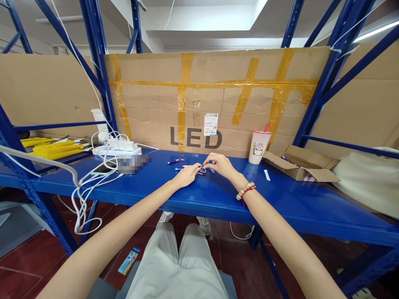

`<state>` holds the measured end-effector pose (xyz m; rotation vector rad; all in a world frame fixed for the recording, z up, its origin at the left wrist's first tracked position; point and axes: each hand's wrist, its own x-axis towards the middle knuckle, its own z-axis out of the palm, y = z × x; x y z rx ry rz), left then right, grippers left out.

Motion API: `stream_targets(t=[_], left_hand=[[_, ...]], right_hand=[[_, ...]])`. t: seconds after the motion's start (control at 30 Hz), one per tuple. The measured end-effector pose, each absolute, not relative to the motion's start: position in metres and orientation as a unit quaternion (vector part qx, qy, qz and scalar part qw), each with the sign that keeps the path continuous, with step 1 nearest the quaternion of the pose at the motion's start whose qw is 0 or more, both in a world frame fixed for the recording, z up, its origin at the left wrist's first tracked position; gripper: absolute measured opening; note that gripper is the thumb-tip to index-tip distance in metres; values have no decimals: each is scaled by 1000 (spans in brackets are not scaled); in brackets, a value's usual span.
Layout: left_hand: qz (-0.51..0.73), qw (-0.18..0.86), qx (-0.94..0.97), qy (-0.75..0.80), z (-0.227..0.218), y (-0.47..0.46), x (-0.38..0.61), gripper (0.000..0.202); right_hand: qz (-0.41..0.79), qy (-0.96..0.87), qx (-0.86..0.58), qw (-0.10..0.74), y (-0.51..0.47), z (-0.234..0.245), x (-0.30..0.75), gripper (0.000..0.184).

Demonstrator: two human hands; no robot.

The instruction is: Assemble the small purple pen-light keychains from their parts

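Over the blue shelf top, my left hand and my right hand meet with fingertips pinched together. Between them is a small dark piece with a pale loop-like part; its kind is too small to make out. A slim purple pen-like item lies just beyond my left hand. Close by, a blue one is partly covered by that hand. Under the fingers another purple slim item shows in part. Beads and a red cord circle my right wrist.
A white cup with a red straw stands right of my hands, near a white paper strip and an open cardboard box. Left are a power strip, tangled white cables and yellow-handled tools. Cardboard walls the back.
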<state>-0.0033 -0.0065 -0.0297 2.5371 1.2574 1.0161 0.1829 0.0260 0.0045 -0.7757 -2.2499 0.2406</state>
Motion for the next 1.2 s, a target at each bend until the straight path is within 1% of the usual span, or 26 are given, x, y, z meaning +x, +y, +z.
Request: stream_targets(t=[0.1, 0.47, 0.7, 0.9, 1.2], left_hand=[[338, 74, 842, 414, -29, -6, -4, 26], [339, 87, 849, 395, -27, -7, -6, 26], [355, 97, 848, 382, -28, -4, -8, 24], [370, 93, 843, 379, -30, -3, -9, 23], [390, 77, 835, 381, -32, 0, -10, 19]], right_hand=[[62, -882, -309, 350, 20, 7, 182, 10], [32, -888, -320, 328, 24, 1, 182, 6], [25, -890, -319, 326, 26, -1, 182, 8], [29, -885, -322, 335, 27, -3, 181, 9], [72, -875, -323, 354, 32, -4, 179, 9]])
